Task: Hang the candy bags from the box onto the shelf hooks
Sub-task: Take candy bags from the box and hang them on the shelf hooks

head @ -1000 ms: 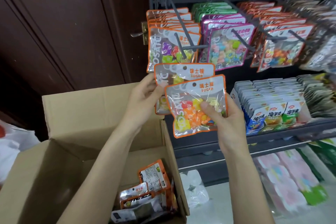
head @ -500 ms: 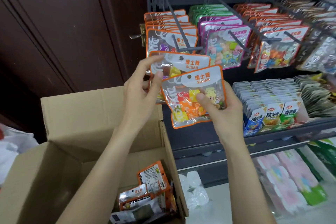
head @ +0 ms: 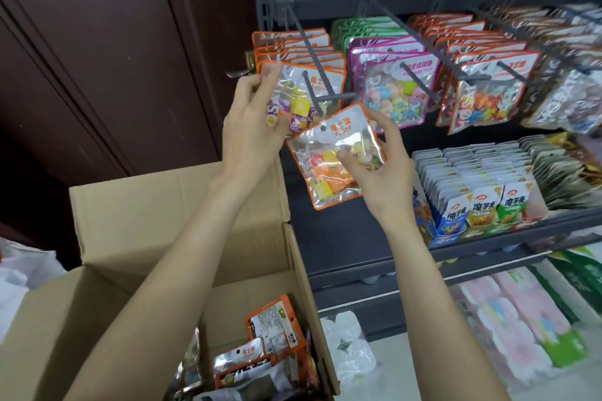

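My left hand [head: 254, 120] grips the left edge of an orange-edged candy bag [head: 303, 101] at the front of the leftmost shelf hook [head: 314, 88]; the hook's prong appears to pass through the bag's hole. My right hand [head: 381, 156] holds a second orange-edged bag [head: 329, 166], tilted, just below and right of the hook's tip. Several matching bags [head: 293, 42] hang behind on the same hook. The open cardboard box [head: 130, 221] stands below my arms, with more bags [head: 277, 335] in its bottom.
Purple-edged bags [head: 397, 88] and red-edged bags [head: 488, 91] fill the neighbouring hooks. Snack packs [head: 482, 202] line the shelf below. A dark wooden door [head: 114, 58] with its handle is on the left. A white plastic bag [head: 19, 273] lies beside the box.
Both hands have risen toward the leftmost hook. The left hand's bag went up to the hook's front. The right hand's bag has tilted and followed below it.
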`<action>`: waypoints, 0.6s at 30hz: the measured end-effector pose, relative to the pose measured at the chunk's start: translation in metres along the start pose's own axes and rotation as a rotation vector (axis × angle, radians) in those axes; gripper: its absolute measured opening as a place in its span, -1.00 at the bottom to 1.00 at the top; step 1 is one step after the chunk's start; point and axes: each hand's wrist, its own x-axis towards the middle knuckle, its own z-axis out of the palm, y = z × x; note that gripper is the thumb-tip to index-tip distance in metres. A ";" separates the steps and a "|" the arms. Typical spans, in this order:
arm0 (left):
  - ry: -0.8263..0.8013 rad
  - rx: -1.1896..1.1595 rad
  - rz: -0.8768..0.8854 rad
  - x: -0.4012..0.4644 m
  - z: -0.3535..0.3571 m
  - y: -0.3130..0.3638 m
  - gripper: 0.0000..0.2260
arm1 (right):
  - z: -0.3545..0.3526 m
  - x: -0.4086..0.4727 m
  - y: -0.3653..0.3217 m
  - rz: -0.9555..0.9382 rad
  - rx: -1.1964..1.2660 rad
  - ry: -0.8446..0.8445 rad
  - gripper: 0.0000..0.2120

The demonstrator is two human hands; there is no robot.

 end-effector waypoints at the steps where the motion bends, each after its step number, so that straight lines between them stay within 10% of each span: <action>1: 0.014 0.032 0.006 -0.001 0.003 -0.002 -0.43 | -0.004 -0.003 -0.002 -0.006 0.014 -0.003 -0.46; 18: 0.189 -0.762 -0.248 -0.057 -0.025 0.044 -0.71 | 0.002 -0.004 -0.013 -0.064 0.292 -0.008 -0.41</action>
